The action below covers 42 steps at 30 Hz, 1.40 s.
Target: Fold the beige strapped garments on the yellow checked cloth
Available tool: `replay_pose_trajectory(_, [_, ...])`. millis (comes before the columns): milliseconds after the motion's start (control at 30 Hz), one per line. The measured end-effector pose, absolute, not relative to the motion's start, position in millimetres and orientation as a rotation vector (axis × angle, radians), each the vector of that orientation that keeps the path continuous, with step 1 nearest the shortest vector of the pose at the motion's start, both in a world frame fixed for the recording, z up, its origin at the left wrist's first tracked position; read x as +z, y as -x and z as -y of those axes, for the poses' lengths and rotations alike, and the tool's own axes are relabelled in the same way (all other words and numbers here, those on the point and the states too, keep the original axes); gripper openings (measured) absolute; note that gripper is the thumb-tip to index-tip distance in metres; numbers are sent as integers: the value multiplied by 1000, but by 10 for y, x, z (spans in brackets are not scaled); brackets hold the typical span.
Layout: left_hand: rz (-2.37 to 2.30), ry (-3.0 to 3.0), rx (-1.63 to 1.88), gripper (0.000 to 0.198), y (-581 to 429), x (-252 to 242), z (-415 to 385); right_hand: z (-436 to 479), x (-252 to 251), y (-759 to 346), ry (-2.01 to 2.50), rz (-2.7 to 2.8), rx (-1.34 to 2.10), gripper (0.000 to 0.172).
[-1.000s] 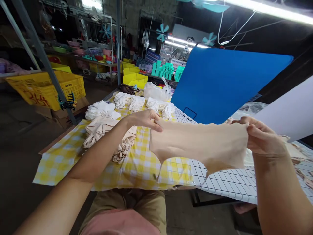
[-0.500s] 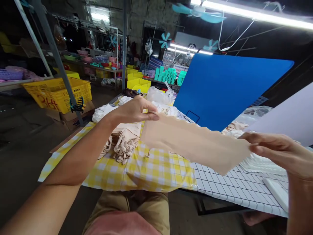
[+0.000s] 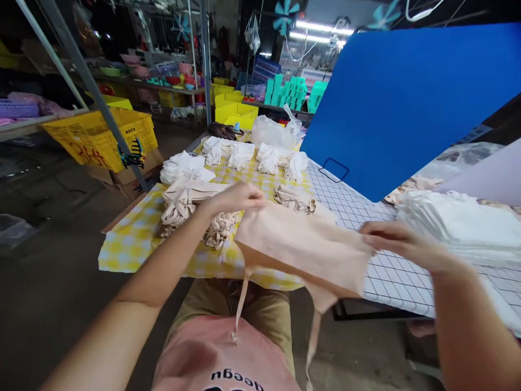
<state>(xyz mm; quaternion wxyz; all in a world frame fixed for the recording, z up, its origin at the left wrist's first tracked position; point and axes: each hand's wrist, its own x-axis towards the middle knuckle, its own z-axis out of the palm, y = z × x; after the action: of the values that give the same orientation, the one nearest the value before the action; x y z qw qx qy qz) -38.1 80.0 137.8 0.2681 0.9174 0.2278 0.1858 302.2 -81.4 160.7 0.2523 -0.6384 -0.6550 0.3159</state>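
Note:
A beige camisole top [image 3: 301, 239] is stretched between my two hands over the table's front edge. Its two thin straps hang down, one in front of my lap and one further right. My left hand [image 3: 244, 196] pinches the top's upper left corner, and my right hand [image 3: 396, 241] grips its right side. Left of the top lies a pile of folded beige tops [image 3: 185, 209] with bunched straps, partly behind my left arm. Another small folded beige piece [image 3: 295, 198] rests just beyond the held top.
Folded white garments [image 3: 234, 152] lie in bundles at the back on the yellow checked cloth [image 3: 126, 244]. A white stack [image 3: 459, 220] sits at the right on the grid-patterned cover. A big blue board [image 3: 399, 103] leans behind. A yellow crate [image 3: 97, 138] stands left, past a metal post.
Both hands have lowered the top toward me, and its straps now dangle below it. My view has tilted down, showing more of the table and my lap.

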Motion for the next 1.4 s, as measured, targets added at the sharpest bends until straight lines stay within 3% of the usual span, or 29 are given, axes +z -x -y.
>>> replay_pose_trajectory(67, [-842,-2492,277,25,135,821,-938,498,1128,-2888,1828,1827,991,27])
replay_pose_trajectory(167, [-1099,-2465,133,20,-170,217,-1046,201,459,-2856,2181,1733,806,23])
replay_pose_trajectory(333, [-1231,-2425,130,18,-370,-76,-1220,-79,-81,-2968,2304,1636,531,15])
replay_pose_trajectory(500, [-1282,-2403,162,25,-397,-73,-1422,-329,-136,-3019,2283,1648,348,13])
replay_pose_trajectory(667, [-1411,-2480,342,51,-476,-124,-1251,-390,-236,-2769,2238,1636,81,32])
replay_pose_trajectory(767, [-1331,-2597,405,54,-603,-278,-976,-313,-397,-2475,2152,1766,-112,37])
replay_pose_trajectory(900, [-1146,-2619,253,56,-618,-519,-704,-118,-613,-2417,2203,2029,-50,47])
replay_pose_trajectory(1033, [-1245,-2553,173,60,-354,-557,-671,128,-681,-2869,2449,1851,30,51])
replay_pose_trajectory(1233, [-1334,-2501,128,58,-320,-321,-766,135,-515,-3099,2365,1608,-75,48])
replay_pose_trajectory(1400, [-1278,-2537,183,56,-561,-383,-857,-348,-336,-2903,2215,1961,57,41])
